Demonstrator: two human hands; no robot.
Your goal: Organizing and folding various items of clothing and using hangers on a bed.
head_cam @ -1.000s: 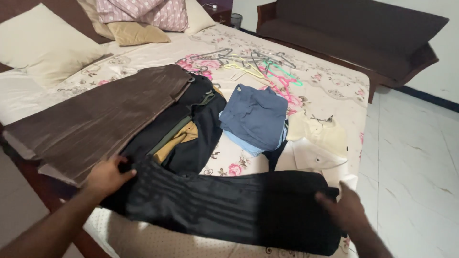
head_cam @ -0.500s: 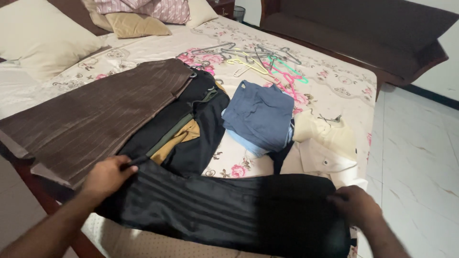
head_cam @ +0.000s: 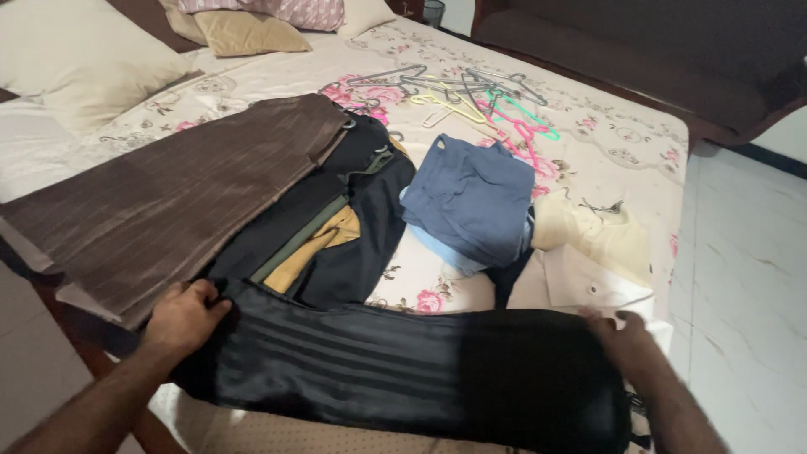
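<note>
A black striped garment (head_cam: 395, 370) lies folded lengthwise across the near edge of the bed (head_cam: 588, 126). My left hand (head_cam: 181, 315) grips its left end, fingers curled over the fabric. At the other end my right hand (head_cam: 618, 336) rests on the garment's top right corner, fingers bent over the edge. Just behind the garment lie dark clothes with a mustard piece (head_cam: 315, 248) among them, and brown striped trousers (head_cam: 168, 197) spread to the left.
A folded blue pile (head_cam: 471, 197) and cream shirts (head_cam: 593, 240) sit behind the black garment. Several plastic and wire hangers (head_cam: 471, 97) lie farther back. Pillows (head_cam: 92, 59) are at the head of the bed, a dark sofa (head_cam: 672, 59) beyond, and tiled floor (head_cam: 748, 277) to the right.
My right hand has moved up onto the garment's right corner and taken hold of it. The view has tilted down a little. My left hand keeps its grip.
</note>
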